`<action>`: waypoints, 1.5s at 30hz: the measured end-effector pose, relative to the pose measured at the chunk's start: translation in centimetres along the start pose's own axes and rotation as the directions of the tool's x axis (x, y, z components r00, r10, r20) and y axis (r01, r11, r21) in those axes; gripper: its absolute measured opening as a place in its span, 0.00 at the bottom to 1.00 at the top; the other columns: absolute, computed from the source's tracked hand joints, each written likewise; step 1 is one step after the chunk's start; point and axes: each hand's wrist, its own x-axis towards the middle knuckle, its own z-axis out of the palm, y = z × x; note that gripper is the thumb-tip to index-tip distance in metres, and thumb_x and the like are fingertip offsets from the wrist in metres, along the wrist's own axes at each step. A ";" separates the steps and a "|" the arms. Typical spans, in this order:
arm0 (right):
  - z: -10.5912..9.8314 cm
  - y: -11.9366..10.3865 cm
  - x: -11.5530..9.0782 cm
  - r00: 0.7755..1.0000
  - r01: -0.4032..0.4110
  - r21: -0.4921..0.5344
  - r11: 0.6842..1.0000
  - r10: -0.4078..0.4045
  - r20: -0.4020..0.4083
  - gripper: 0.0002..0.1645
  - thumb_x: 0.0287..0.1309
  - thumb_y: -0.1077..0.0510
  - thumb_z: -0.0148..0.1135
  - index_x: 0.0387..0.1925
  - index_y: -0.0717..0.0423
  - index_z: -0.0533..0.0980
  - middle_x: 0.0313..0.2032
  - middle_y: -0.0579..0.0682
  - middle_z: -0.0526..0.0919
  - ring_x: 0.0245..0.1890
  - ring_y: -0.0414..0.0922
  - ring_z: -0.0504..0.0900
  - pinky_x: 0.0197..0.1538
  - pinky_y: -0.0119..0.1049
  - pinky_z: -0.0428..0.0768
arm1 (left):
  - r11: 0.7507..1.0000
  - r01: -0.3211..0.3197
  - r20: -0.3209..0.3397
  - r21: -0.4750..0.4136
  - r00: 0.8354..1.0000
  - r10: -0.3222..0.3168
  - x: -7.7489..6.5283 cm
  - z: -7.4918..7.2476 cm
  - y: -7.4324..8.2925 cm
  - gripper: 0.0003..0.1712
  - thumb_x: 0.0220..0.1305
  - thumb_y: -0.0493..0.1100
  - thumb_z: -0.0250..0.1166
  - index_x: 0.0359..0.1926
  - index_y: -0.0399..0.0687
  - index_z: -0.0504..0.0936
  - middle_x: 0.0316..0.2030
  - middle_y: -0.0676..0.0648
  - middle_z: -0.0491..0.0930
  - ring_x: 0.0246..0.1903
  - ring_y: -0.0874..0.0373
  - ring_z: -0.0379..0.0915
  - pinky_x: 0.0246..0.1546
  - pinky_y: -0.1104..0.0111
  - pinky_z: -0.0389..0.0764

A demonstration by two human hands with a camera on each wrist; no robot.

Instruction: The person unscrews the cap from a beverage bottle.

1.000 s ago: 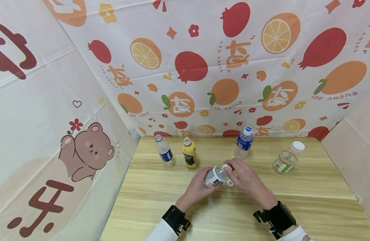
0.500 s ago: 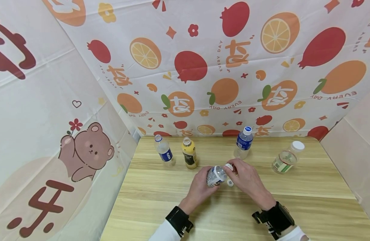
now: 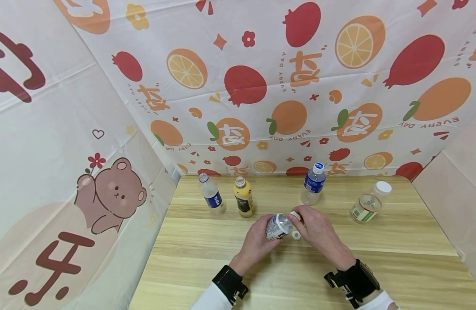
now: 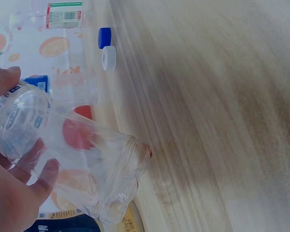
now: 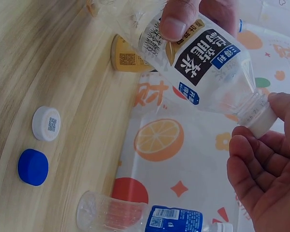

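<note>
Emerging from white sleeves (image 3: 210,298) and black wrist straps (image 3: 231,284), your two hands meet at one clear plastic bottle above the wood-grain table (image 3: 191,267). Your left hand (image 3: 257,239) grips this oolong tea bottle (image 3: 277,227) around its label, thumb on one side and fingers bent about the other; the left wrist view shows two of those fingers spread apart against the plastic. Your right hand (image 3: 315,226) pinches the bottle's white cap (image 5: 261,121) at the mouth between thumb and index finger, the remaining fingers curled; you cannot tell whether the cap is screwed down. The bottle is tilted, its neck toward your right hand and higher than its base. Its label characters are readable only in the right wrist view, whereas the left wrist view gives you the transparent lower body down to the base. On the table beneath lies a loose QR-coded cap (image 5: 46,123); a blue cap (image 5: 33,167) just beside it appears in both wrist views but not in the head view. Farther from you, left to right, stand a blue-labelled water bottle (image 3: 212,197), a yellow drink bottle (image 3: 244,200), a second blue-labelled bottle (image 3: 313,184) and a white-lidded jar (image 3: 365,209). Behind them hangs a fruit-print cloth (image 3: 269,51).
</note>
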 end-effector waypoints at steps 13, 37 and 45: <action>-0.2 0.4 0.0 0.990 0.139 0.016 0.990 -0.139 0.010 0.10 0.62 0.62 0.72 0.43 0.58 0.80 0.34 0.43 0.79 0.30 0.34 0.74 0.29 0.28 0.76 | 0.988 0.055 0.115 -0.145 0.993 -0.038 0.1 -0.8 -0.3 0.44 0.51 0.42 0.82 0.67 0.46 0.71 0.57 0.47 0.81 0.52 0.57 0.79 0.54 0.65 0.82; -0.5 0.8 -0.2 0.966 0.247 0.081 0.966 -0.252 0.056 0.18 0.61 0.67 0.70 0.53 0.56 0.79 0.48 0.48 0.81 0.44 0.40 0.81 0.42 0.37 0.86 | 0.984 0.091 0.143 -0.152 0.987 -0.070 0.1 -0.9 -0.7 0.43 0.53 0.42 0.82 0.68 0.46 0.71 0.57 0.47 0.80 0.53 0.58 0.78 0.54 0.65 0.81; -0.7 0.8 -0.3 0.971 0.212 0.102 0.972 -0.221 0.090 0.22 0.63 0.67 0.68 0.58 0.61 0.77 0.51 0.52 0.82 0.48 0.44 0.82 0.47 0.43 0.86 | 0.987 0.081 0.140 -0.137 0.988 -0.062 0.1 -0.9 -0.7 0.43 0.53 0.43 0.82 0.68 0.44 0.71 0.57 0.46 0.81 0.53 0.57 0.78 0.55 0.64 0.81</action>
